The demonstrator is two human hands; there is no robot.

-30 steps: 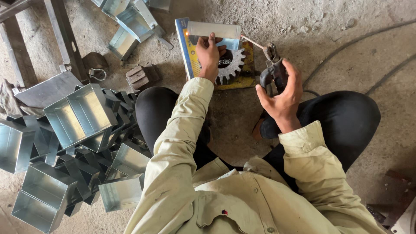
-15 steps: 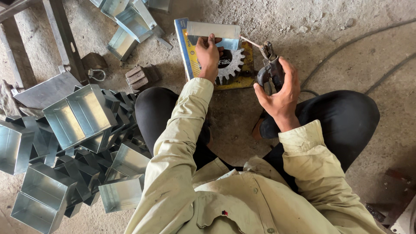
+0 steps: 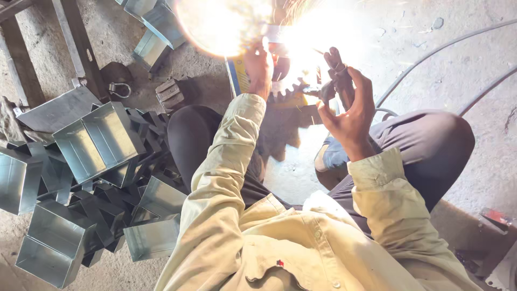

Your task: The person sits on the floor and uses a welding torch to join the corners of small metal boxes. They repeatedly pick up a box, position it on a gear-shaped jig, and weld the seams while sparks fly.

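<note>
You're sat on the concrete floor (image 3: pixel 474 70) with your knees out. The biggest thing around you is the heap of sheet-metal boxes (image 3: pixel 91 178) piled at your left side, open-topped and shiny, with a few more boxes further out by your left knee. A dark steel frame (image 3: pixel 48 48) lies at the far left, and two cables (image 3: pixel 431 59) run across the floor on the right.

Between your knees sits a yellow-and-blue board (image 3: pixel 239 81) with a toothed gear wheel (image 3: pixel 288 89) lying on it. Right above that everything is blown out by the welding arc (image 3: pixel 269 27), so I can't tell what piece is actually being joined under the glare.

Your left hand (image 3: pixel 259 67) is pressed down flat on the work just beside the gear, fingers together, pinning it. Your right hand (image 3: pixel 350 110) is curled around the dark electrode holder (image 3: pixel 334 81), thumb and fingers pinching it, tip aimed into the flash.

So my read: you're mid-tack, arc lit. The next move probably calls for a steady right wrist and keeping those left fingers clear of the hot spot, since they're bare and very near the sparks.
</note>
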